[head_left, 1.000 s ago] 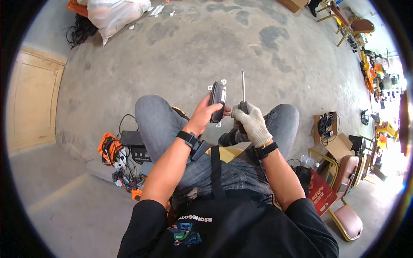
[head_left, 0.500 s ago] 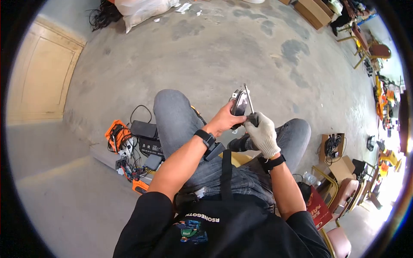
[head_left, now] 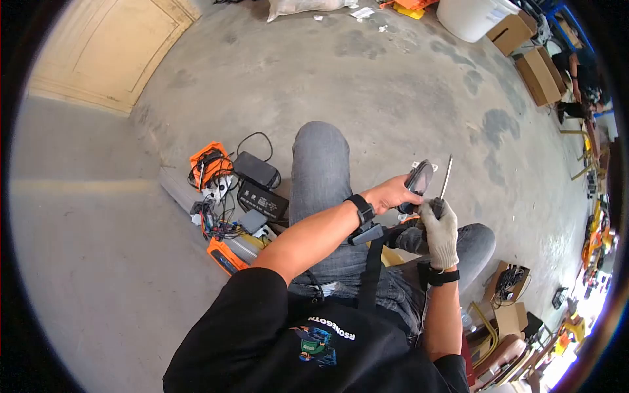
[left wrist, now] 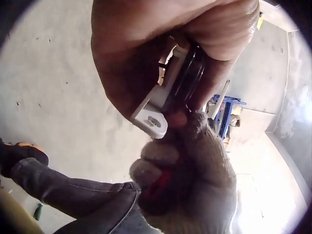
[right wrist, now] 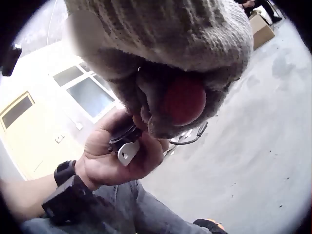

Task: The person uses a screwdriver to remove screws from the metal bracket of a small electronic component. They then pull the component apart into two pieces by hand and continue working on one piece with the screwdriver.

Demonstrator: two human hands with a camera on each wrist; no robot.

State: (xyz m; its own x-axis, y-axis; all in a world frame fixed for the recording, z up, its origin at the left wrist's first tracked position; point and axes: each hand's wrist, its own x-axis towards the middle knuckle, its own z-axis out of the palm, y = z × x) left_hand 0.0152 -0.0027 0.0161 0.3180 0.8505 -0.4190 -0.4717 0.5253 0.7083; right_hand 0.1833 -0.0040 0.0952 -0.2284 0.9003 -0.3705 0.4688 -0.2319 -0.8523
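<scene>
In the head view my bare left hand (head_left: 392, 193) grips a dark, glossy oval part (head_left: 420, 178) with white tabs; one white tab with a hole (left wrist: 152, 122) shows below the fingers in the left wrist view. My gloved right hand (head_left: 440, 229) holds a screwdriver (head_left: 447, 177) by its handle, the metal shaft pointing up and away, beside the part. The handle's red end (right wrist: 185, 101) shows inside the curled glove in the right wrist view. Both hands are close together; whether the glove touches the part is unclear.
Left of the knee lie a black power adapter (head_left: 256, 169), a black box (head_left: 263, 200), tangled wires and orange items (head_left: 211, 168). A white bucket (head_left: 469, 18) and cardboard boxes (head_left: 540, 76) stand at the upper right. A cable box (head_left: 509, 281) lies lower right.
The head view has turned, so hands and knees appear farther right. My hands have come closer together than a second ago. The screwdriver shaft now tilts right, apart from the oval part in the picture.
</scene>
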